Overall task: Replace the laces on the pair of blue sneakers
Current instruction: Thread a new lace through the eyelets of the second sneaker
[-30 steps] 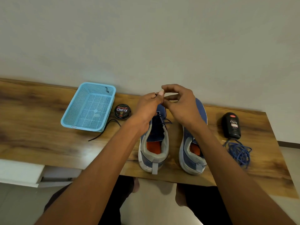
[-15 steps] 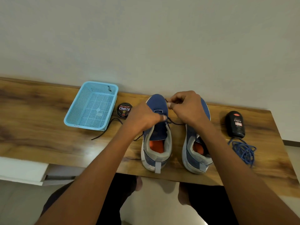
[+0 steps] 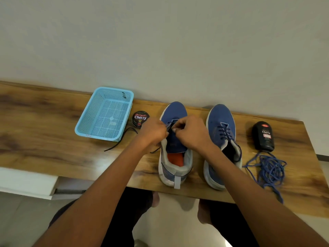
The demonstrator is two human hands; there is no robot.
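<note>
Two blue sneakers stand side by side on the wooden shelf point(image 3: 44, 139), toes to the wall. The left sneaker point(image 3: 175, 139) has an open throat showing an orange insole. My left hand point(image 3: 154, 131) and my right hand point(image 3: 191, 133) meet over its eyelets, both pinching its dark lace point(image 3: 169, 126). A loose end of dark lace point(image 3: 121, 139) trails left across the wood. The right sneaker point(image 3: 221, 132) is laced with a dark lace. A heap of blue laces point(image 3: 268, 170) lies right of it.
A light blue plastic basket point(image 3: 105, 114) sits at the left by the wall. A round Cherry polish tin point(image 3: 140, 119) stands between basket and left sneaker. A black Cherry polish bottle point(image 3: 264, 136) lies at the right. My legs show below the shelf's front edge.
Both hands came down from above the toes onto the left sneaker's eyelets. The right sneaker's front, covered before, is now in sight.
</note>
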